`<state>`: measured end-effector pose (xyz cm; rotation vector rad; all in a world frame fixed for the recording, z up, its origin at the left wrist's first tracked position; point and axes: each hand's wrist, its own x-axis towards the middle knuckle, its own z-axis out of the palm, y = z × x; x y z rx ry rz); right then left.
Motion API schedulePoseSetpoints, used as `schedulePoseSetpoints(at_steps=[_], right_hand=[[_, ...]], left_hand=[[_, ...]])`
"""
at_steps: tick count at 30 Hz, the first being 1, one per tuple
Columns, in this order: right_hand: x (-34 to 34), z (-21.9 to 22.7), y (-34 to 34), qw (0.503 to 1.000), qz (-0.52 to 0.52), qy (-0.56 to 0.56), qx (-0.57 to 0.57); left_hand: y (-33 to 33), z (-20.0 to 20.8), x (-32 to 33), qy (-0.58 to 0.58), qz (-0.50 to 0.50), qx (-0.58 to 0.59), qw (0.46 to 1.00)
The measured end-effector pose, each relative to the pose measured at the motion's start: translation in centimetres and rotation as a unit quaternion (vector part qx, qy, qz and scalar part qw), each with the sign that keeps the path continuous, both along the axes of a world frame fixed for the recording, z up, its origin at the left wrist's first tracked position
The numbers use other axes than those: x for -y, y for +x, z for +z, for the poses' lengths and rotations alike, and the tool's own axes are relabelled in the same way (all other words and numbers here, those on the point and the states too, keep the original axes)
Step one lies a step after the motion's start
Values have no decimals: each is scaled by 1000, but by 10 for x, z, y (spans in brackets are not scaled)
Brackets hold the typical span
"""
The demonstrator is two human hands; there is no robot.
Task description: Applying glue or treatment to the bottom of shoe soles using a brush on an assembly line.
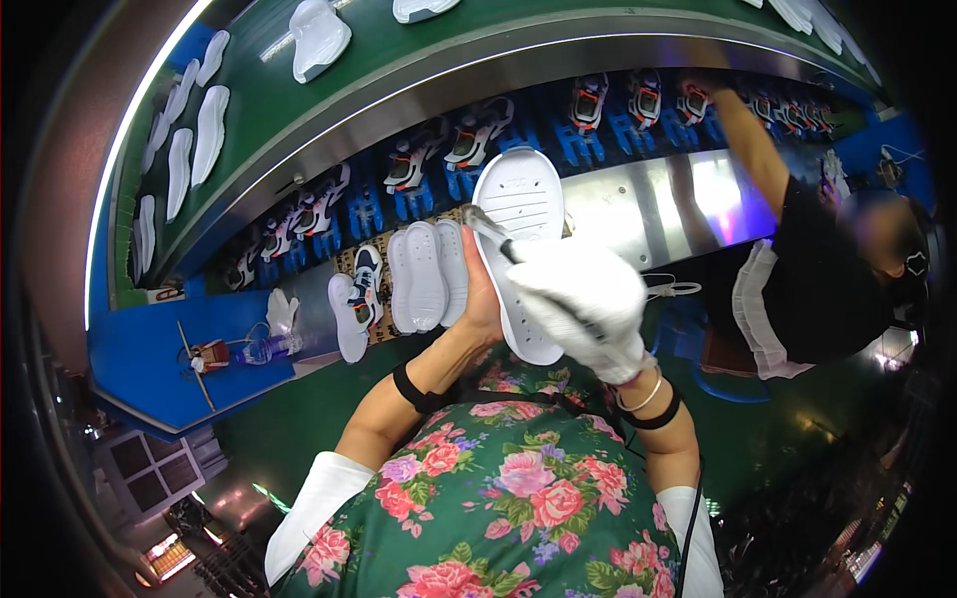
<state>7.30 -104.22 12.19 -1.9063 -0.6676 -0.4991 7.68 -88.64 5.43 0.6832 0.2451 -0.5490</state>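
Note:
My bare left hand (482, 295) grips a white shoe sole (519, 199) by its left edge, holding it up in front of me with the hollow side showing. A white glove covers my right hand (583, 299), which is closed around a brush (485, 223). The brush head lies over the sole's left rim, while the glove hides most of the handle and part of the sole. Just left of my left hand, several white soles (419, 274) lie side by side on a piece of cardboard (382, 334). Beside them sits a dark and white shoe upper (367, 284) next to another sole (347, 317).
Shoes on blue holders (414, 202) line a track beyond the metal ledge (648, 204). Past it runs a green belt (419, 50) carrying white soles. At right, a co-worker's arm (755, 140) reaches to a shoe. A blue table (140, 349) stands left, with a glove and bottle.

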Motion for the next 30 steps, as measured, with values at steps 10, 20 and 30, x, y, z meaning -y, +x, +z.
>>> schedulePoseSetpoints(at_steps=[10,20,30], right_hand=[[3,-13,16,997,49,57,-9],[4,-15,11,996,75,46,-16],[8,-18,0,992,119,41,-20]], left_hand=[[10,-3,-14,99,21,76,992],[24,-16,-23,-237,22,11,971],[32,-22,-24,-169,-60,41,983]])
